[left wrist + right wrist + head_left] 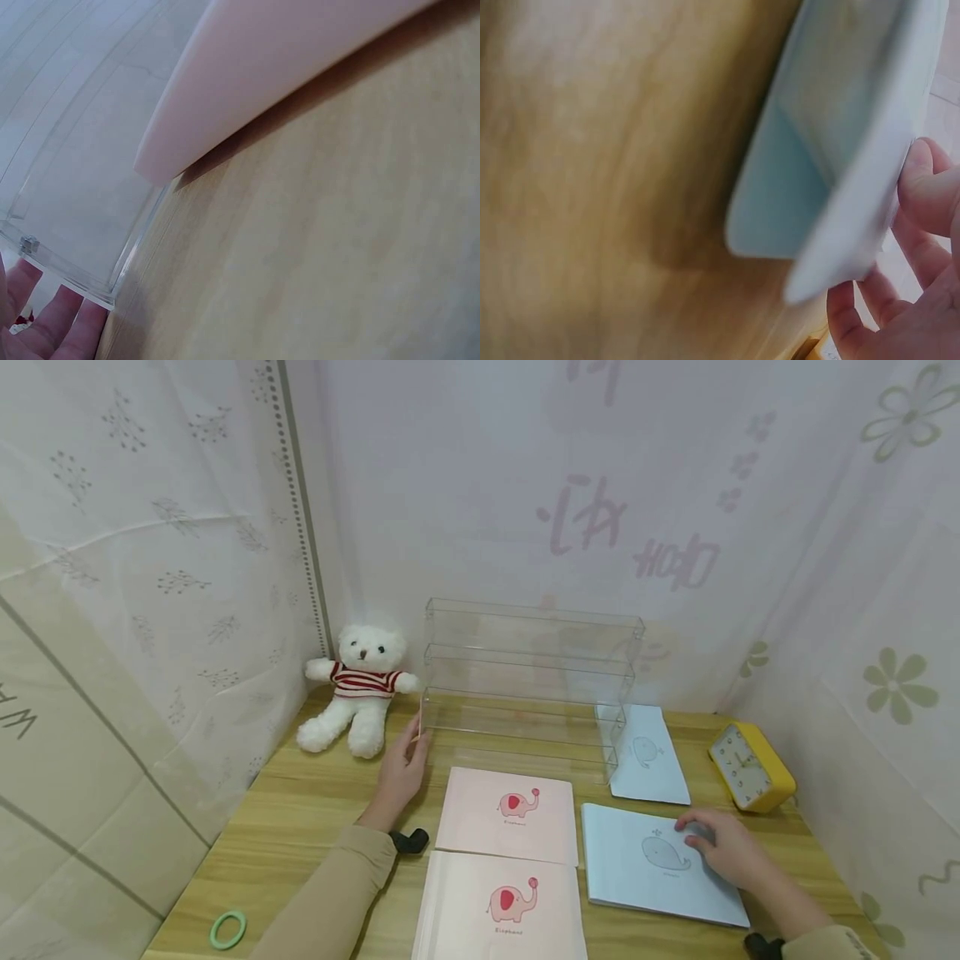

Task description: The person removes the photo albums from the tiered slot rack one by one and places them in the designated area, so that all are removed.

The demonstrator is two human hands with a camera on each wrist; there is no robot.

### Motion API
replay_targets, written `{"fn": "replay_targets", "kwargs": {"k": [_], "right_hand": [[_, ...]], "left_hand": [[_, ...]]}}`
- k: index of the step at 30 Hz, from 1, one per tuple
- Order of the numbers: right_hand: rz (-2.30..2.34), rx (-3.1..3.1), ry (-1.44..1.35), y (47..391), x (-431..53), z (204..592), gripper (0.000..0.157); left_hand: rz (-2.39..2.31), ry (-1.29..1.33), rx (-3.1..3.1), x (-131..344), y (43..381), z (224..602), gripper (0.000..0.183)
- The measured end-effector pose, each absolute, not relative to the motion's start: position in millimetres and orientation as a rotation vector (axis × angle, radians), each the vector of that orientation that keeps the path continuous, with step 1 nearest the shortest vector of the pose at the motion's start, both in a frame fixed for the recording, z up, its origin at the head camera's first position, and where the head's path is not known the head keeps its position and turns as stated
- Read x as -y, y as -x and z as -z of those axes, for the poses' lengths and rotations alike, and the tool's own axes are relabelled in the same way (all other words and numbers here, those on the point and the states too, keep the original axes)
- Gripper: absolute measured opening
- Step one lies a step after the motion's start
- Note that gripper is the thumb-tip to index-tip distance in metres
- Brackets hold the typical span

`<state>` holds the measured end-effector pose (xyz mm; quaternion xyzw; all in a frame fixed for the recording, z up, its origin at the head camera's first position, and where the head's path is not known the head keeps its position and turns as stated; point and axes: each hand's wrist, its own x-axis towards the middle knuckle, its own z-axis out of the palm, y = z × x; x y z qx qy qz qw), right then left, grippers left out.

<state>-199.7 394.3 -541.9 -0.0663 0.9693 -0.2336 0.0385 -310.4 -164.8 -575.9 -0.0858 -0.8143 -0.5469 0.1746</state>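
Note:
A clear tiered rack [525, 677] stands at the back of the table. Against its left side rests my left hand [399, 775], fingers along the clear panel [82, 195]. My right hand [727, 847] touches the upper right part of a pale blue whale-print booklet [630, 868], fingers lightly bent on the cover. That cover gapes from the layer beneath it [769, 202] in the right wrist view. Two groups of pink elephant booklets lie between the hands, one [472, 814] by the rack and another [457, 902] nearer me.
Another whale booklet [652, 768] lies beside the rack's right end. A white teddy bear [367, 685] sits at the rack's left. A yellow clock [776, 768] stands far right, and a green ring [213, 935] lies front left. Patterned curtains [450, 510] enclose the table.

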Motion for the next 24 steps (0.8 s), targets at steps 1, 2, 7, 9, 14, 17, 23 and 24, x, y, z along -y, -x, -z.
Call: {"fn": "replay_targets", "kwargs": {"k": [1,2,7,9,14,17,23,24], "right_hand": [[0.709,-2.978,0.210,199,-393,541,0.026],[0.699,-2.984,0.214,198,-392,541,0.027],[0.642,-3.009,0.221,195,-388,540,0.027],[0.617,-3.012,0.223,194,-387,540,0.027],[0.496,-3.008,0.216,197,-380,538,0.024],[0.387,-3.016,0.214,202,-373,533,0.021],[0.141,-3.098,0.276,200,-350,522,0.017],[0.133,-3.127,0.296,198,-346,521,0.015]], "left_hand": [[1.545,0.242,2.311,165,311,576,0.055],[1.546,0.241,2.314,165,311,576,0.055],[1.563,0.219,2.329,164,311,577,0.055],[1.569,0.215,2.331,164,310,578,0.055],[1.544,0.225,2.329,167,312,580,0.055],[1.554,0.221,2.323,170,316,578,0.054],[1.645,0.159,2.276,172,309,570,0.053],[1.651,0.158,2.261,172,306,568,0.053]]}}
